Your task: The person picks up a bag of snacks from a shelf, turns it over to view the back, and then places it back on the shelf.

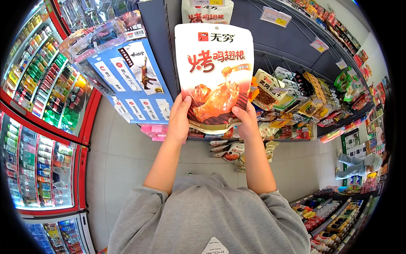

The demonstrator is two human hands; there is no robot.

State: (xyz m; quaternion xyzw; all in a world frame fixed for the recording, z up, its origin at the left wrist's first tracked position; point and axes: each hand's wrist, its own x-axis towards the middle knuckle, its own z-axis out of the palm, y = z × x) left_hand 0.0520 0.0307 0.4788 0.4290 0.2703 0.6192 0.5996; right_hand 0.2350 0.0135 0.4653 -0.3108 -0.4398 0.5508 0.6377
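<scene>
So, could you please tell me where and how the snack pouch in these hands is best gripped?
The snack pouch is probably best held by its lower side edges, one hand from each side, being broad with long, straight edges. The left hand and right hand grip it there, thumbs on the front.

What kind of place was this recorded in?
Probably a convenience store or small supermarket: red-framed, glass-doored upright coolers hold rows of colourful drinks, a dark grey shelf unit carries glossy, colourful snack packets, and white-and-yellow rectangular price tags line its edges.
</scene>
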